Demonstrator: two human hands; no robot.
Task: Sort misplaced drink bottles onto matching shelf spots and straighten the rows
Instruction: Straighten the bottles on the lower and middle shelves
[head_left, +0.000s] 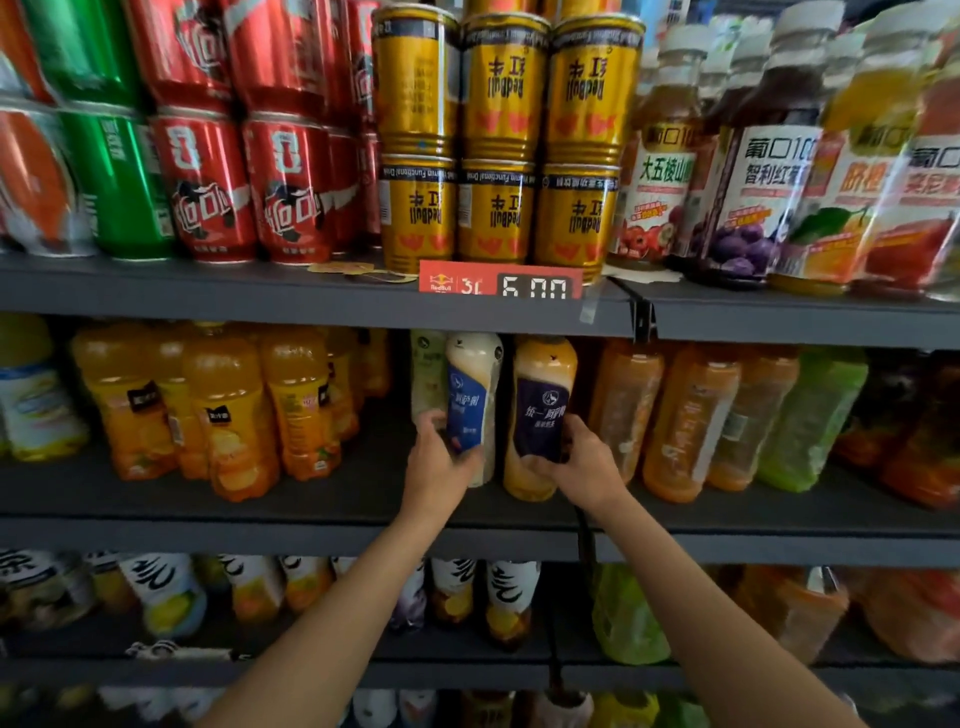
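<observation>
On the middle shelf (311, 514), my left hand (434, 460) grips the lower part of a cream milk-tea bottle with a blue label (475, 384). Right beside it, my right hand (582, 462) grips the base of a tan milk-tea bottle with a dark navy label (545, 379). Both bottles stand about upright, close together, near the shelf's front. A pale green-labelled bottle (427, 374) stands just behind the left hand. Whether the bottles rest on the shelf or are lifted, I cannot tell.
Orange juice bottles (228, 410) fill the shelf to the left; orange and green tea bottles (727, 415) stand to the right. Above are gold cans (498, 140), red cans (249, 171) and juice bottles (753, 182). A red price tag (498, 285) hangs on the upper shelf edge.
</observation>
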